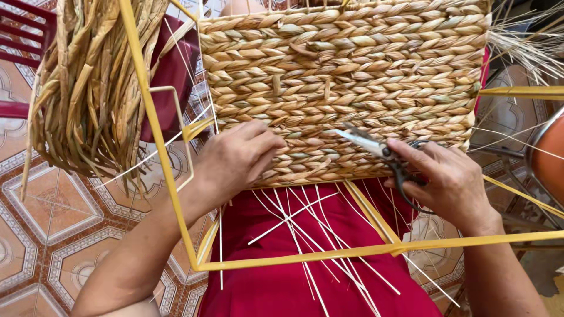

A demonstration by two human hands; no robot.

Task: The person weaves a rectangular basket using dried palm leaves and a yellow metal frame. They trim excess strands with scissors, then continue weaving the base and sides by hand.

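Nearest the camera, a red-clothed lap (305,287) carries the work, with thin pale reed strands (305,235) lying loose across it and a yellow metal frame (294,256) crossing just above the knees. The strands are unanchored; a shift of the legs could tip them onto the tiled floor (53,235) at the lap's left edge.

Further on, the left hand (235,161) lies curled against the lower edge of the woven basket panel (346,82), fingers pressing the braid and holding nothing else. The right hand (449,182) grasps a pair of scissors (382,154) by the dark loops, blades parted slightly and tips pointing left toward the other hand, resting on the weave near the panel's bottom edge. The blade tips sit near the left fingers, so a slip could nick them. The blades also lie flat on sound braid; closing them carelessly could sever a structural strand rather than a stray end, loosening the row.

The panel stands propped on the lap within the frame, and its steadiness seems to depend on the left hand's pressure.

Farthest, at the upper left, a bundle of dried fibre (88,88) hangs over a red chair (26,35).
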